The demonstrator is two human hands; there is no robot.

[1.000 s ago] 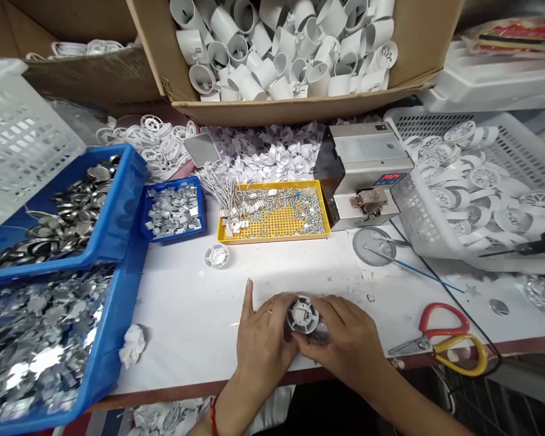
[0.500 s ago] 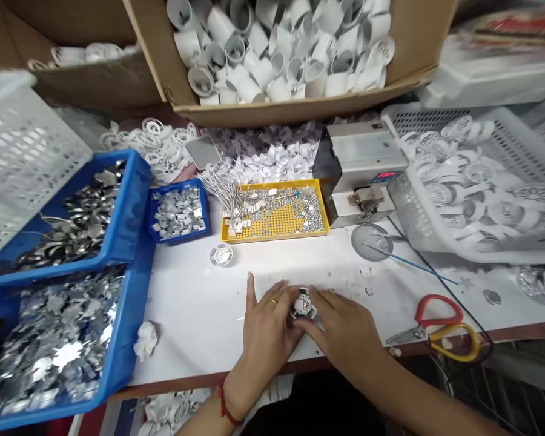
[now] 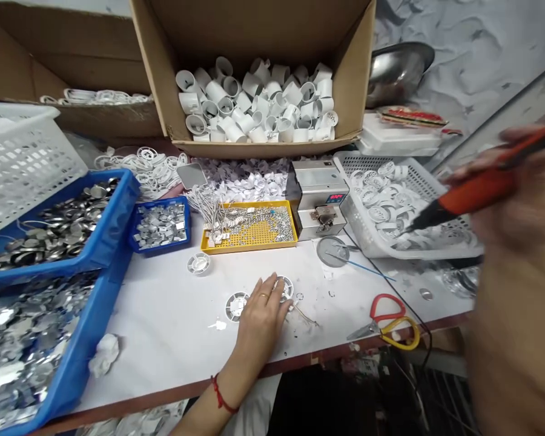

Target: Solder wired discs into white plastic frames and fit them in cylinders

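In the head view my left hand (image 3: 261, 315) rests on the worktop, its thumb and fingers closed at the edge of a white round plastic part (image 3: 285, 289). Thin wires (image 3: 305, 315) trail to the right of that part. Against the hand's left side lies a second white round part (image 3: 236, 306), its right edge partly hidden by the fingers. At the far right, raised and blurred, my right hand (image 3: 504, 200) grips a red and black electric screwdriver (image 3: 467, 192). The screwdriver's tip points down and left, in front of a white basket.
Another round part (image 3: 198, 264) lies near a yellow tray (image 3: 249, 245) of screws. Blue bins (image 3: 118, 242) of metal pieces stand left. A small machine (image 3: 320, 181), the white basket (image 3: 367, 239) and scissors (image 3: 390, 321) are at right. A cardboard box (image 3: 263, 148) stands behind.
My right hand has left the round part and risen far right with the screwdriver. Two round parts now show around my left hand. The camera view has shifted.
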